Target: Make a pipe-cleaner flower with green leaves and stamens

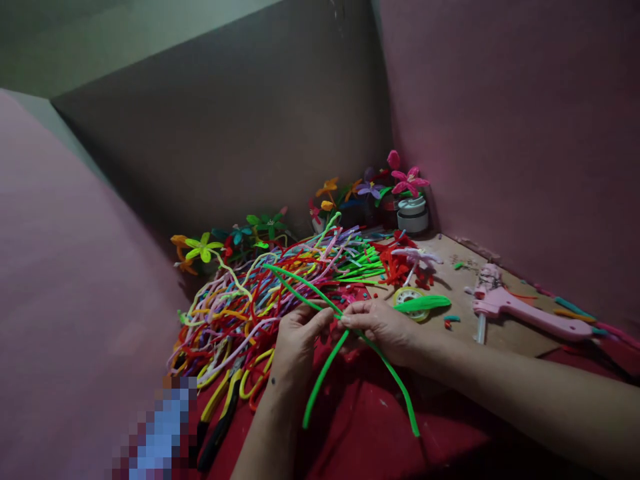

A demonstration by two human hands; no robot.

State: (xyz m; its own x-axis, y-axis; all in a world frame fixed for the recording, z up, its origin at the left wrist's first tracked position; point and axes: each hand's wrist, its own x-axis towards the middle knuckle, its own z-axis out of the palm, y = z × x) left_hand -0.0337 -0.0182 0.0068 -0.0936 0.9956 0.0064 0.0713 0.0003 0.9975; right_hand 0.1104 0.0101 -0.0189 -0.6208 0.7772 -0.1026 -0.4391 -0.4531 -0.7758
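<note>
Both my hands pinch a bright green pipe cleaner (327,370) where its two lengths cross, at the middle of the view. My left hand (303,333) grips near the crossing from the left. From the right, my right hand (375,327) pinches the same spot, its fingertips almost touching the left ones. A narrow folded loop points up and left, and two free ends hang down and spread apart. Just beyond my right hand a green leaf shape (425,304) of fuzzy stem lies across a roll of tape (411,313).
A tangled heap of coloured pipe cleaners (220,313) spreads to the left, with yellow-and-black pliers (220,407) before it. A pink glue gun (535,310) lies on the brown board (515,340) at right. Fuzzy flowers (410,181) stand along the back near the walls.
</note>
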